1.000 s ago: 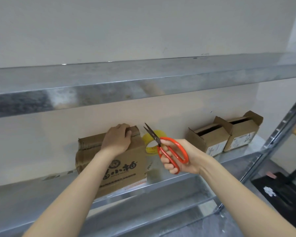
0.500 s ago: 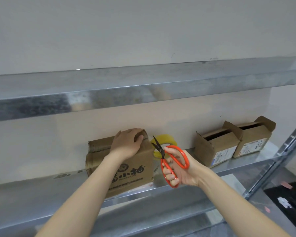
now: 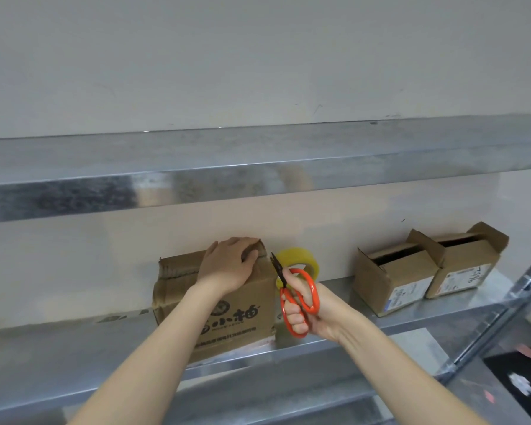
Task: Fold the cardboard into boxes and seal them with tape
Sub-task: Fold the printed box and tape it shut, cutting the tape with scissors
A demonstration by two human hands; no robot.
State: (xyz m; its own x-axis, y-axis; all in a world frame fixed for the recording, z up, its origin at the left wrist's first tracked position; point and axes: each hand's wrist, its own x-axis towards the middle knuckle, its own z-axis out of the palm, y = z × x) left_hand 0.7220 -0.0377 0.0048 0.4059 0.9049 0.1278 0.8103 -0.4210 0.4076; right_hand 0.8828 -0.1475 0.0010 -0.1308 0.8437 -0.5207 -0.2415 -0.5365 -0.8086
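A brown cardboard box (image 3: 236, 320) with black printed characters stands on the metal shelf (image 3: 74, 354). My left hand (image 3: 227, 265) lies over its top right edge, fingers curled on the folded flaps. My right hand (image 3: 307, 311) grips red-handled scissors (image 3: 301, 294), whose dark blades point up and left, close to the box's upper right corner. A yellow roll of tape (image 3: 298, 259) stands behind the scissors against the wall, partly hidden by them.
Two smaller cardboard boxes (image 3: 393, 280) (image 3: 463, 265) with open top flaps stand on the shelf at the right. An upper metal shelf (image 3: 258, 167) overhangs the work area. A shelf upright (image 3: 503, 314) slants down at the far right.
The scissors in my right hand have moved closer to the box's right corner. My left hand stays on the box top. The view has shifted a little.
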